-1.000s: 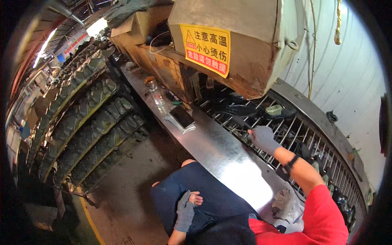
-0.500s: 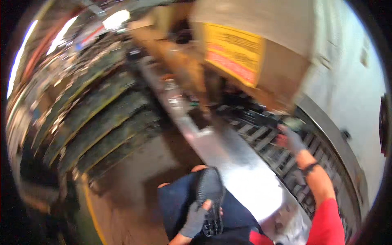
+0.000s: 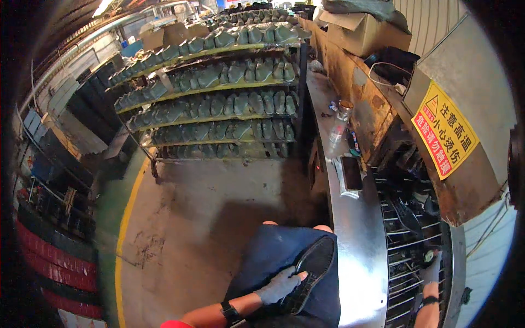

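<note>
A black shoe sole lies slanted over the dark blue apron on my lap. My left hand, in a grey fingerless glove, is closed round the sole's narrow middle, thumb on top. On the right, my right hand, gloved the same way, reaches over the conveyor of metal rods. Its fingers curl at a small pale, rounded piece among dark things; what it belongs to is hard to make out. Farther along the rods lies a dark, sole-like piece.
A shiny metal ledge runs between my lap and the conveyor, carrying a phone and a clear bottle. A hood with a yellow warning sign overhangs the conveyor. Ahead stands a rack of grey-green shoe-shaped forms.
My view has swung, bringing the rack upright ahead and the conveyor to the right edge. The left hand keeps the sole on my lap. My right hand still reaches over the conveyor.
</note>
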`<state>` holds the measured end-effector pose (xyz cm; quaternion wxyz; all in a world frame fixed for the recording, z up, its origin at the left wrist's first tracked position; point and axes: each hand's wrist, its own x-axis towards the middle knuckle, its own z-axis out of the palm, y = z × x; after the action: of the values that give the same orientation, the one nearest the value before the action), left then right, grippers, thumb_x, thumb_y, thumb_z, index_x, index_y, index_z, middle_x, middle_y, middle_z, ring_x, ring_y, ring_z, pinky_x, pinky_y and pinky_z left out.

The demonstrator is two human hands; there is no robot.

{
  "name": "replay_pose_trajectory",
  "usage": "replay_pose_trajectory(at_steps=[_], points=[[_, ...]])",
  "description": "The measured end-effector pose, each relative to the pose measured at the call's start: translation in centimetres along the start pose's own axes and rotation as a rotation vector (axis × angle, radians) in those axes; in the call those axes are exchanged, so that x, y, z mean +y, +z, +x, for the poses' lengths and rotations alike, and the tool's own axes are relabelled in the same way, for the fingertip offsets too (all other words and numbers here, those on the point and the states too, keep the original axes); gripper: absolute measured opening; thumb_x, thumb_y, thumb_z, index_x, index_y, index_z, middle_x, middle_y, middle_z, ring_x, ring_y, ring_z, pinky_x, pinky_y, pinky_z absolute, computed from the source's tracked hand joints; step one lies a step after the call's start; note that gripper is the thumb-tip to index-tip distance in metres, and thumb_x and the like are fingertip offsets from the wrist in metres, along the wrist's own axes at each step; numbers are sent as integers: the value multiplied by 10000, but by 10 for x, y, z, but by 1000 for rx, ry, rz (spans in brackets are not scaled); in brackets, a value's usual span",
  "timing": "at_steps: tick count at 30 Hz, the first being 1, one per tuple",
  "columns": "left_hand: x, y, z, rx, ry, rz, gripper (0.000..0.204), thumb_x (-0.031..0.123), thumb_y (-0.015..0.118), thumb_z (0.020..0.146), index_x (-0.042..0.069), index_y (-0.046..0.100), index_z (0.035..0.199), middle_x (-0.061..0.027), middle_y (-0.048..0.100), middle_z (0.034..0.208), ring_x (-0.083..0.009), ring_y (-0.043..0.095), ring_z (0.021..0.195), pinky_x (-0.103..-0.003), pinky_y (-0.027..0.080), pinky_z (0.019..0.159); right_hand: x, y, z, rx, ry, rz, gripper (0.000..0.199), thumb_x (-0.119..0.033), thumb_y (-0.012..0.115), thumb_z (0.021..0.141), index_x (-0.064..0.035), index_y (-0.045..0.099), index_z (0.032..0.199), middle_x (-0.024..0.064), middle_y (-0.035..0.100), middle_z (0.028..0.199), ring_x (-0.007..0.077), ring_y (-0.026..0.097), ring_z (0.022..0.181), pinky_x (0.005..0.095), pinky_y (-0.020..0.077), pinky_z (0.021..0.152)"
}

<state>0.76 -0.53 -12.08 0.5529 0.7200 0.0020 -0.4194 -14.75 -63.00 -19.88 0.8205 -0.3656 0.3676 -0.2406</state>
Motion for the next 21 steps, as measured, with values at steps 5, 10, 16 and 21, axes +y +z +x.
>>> replay_pose_trajectory(at_steps=[5,10,16,21], points=[[39,-12,2,391,664,204,462,115,719,978,49,547,1401,-112,630,1289,-214,630,1145,-357,514,1005,45,22,-156,-386,234,-151,727,-581,678,927,-42,578,1404,123,717,1219,295,709,1070,447,624,876],[74,0,15,-206,613,-399,755,270,629,1060,87,223,1669,-171,445,1596,-285,465,1458,-428,442,1165,113,182,-273,-518,309,-573,789,-375,783,815,31,543,1447,165,712,1197,286,726,1023,391,600,900],[94,-14,-7,-215,617,-671,890,609,677,963,-13,406,1538,-211,648,1343,-355,635,1280,-495,543,1095,147,293,-331,-695,516,-190,792,-593,579,1032,36,506,1508,141,636,1398,186,602,1281,355,487,1079],[95,-5,-22,-249,703,-506,897,684,598,974,-25,454,1504,-215,676,1304,-332,646,1266,-491,529,1104,135,302,-341,-759,576,-437,727,-616,609,1008,38,653,1323,97,745,1168,170,721,1024,319,572,922]])
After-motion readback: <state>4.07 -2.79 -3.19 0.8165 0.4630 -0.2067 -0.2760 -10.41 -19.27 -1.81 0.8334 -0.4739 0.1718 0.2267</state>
